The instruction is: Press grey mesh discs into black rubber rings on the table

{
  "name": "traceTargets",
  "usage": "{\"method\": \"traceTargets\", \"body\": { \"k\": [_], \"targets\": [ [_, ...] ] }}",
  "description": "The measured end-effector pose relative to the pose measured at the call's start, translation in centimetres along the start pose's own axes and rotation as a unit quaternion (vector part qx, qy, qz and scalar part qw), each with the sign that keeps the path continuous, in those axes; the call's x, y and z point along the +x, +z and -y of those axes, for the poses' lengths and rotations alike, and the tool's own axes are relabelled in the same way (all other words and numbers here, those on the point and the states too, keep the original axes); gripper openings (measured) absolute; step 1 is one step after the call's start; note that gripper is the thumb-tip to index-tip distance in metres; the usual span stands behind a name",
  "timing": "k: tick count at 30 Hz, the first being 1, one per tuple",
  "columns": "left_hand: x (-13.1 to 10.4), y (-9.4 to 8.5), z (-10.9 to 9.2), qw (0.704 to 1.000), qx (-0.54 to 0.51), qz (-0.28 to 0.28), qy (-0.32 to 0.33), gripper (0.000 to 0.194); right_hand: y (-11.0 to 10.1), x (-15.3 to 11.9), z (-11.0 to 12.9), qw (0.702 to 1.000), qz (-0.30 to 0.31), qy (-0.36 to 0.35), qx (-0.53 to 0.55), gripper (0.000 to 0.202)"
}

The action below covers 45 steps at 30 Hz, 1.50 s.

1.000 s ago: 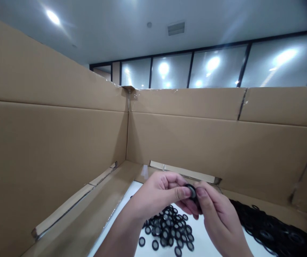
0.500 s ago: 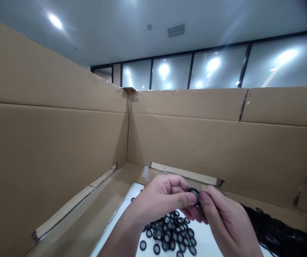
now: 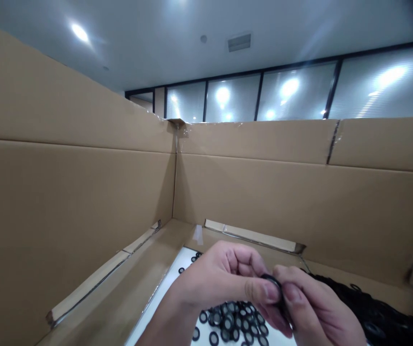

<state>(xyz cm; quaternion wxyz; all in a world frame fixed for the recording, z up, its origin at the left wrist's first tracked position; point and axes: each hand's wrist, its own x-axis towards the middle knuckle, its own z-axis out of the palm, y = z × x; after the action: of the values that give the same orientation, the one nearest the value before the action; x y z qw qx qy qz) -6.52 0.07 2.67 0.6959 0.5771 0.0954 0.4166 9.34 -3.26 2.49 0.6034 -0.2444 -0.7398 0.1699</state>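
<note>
Black ring [image 3: 281, 297] sits pinched between left hand [image 3: 224, 276] and right hand [image 3: 323, 307], handling unfinished; dark-rimmed discs [image 3: 245, 325] lie bottom centre, a black heap [image 3: 379, 312] lower right.

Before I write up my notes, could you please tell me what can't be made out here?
- Held ring: centre; head view, covered by the fingers.
- Ring pile: full count; head view, hidden by the left hand and cut off by the bottom edge.
- Black heap: separate pieces; head view, dark and blurred.
- Glass panels: what's behind; head view, haze and glare.
</note>
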Motion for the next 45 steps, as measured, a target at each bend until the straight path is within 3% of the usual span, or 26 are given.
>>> {"method": "traceTargets", "body": {
  "k": [3, 7, 17, 23, 26, 32, 38, 45],
  "targets": [
    [0.0, 0.3, -0.6, 1.0, 0.015, -0.024, -0.01, 0.037, -0.8, 0.3, -0.3, 0.997, 0.031, -0.024, -0.071, 0.046],
    [0.2, 0.4, -1.1, 0.997, 0.045, -0.055, -0.002, 0.033, -1.1, 0.5, -0.7, 0.993, 0.04, 0.01, -0.109, 0.04],
    [0.8, -1.3, -0.2, 0.997, 0.074, -0.001, 0.037, 0.032, -0.5, 0.5, -1.2, 0.993, 0.053, 0.067, -0.08, 0.041],
    [0.8, -1.4, -0.2, 0.996, 0.07, -0.032, 0.044, 0.032, -0.5, 0.4, -0.9, 0.984, 0.03, 0.029, -0.172, 0.038],
    [1.0, -1.2, -0.3, 0.997, 0.058, -0.017, 0.047, 0.034, -0.8, 0.4, -1.1, 0.978, 0.035, -0.004, -0.207, 0.037],
    [0.8, -0.9, -0.1, 0.999, 0.033, -0.012, 0.014, 0.039, -0.9, 0.3, -1.2, 0.99, 0.053, -0.006, -0.128, 0.039],
    [0.6, -0.6, 0.1, 1.0, 0.006, -0.007, -0.001, 0.04, 0.1, -0.4, -1.4, 0.999, -0.027, 0.025, -0.03, 0.043],
    [0.3, -0.3, -0.6, 1.0, 0.01, -0.009, -0.006, 0.038, 0.0, -0.7, -2.1, 0.998, -0.031, 0.012, -0.045, 0.041]
  ]
}}
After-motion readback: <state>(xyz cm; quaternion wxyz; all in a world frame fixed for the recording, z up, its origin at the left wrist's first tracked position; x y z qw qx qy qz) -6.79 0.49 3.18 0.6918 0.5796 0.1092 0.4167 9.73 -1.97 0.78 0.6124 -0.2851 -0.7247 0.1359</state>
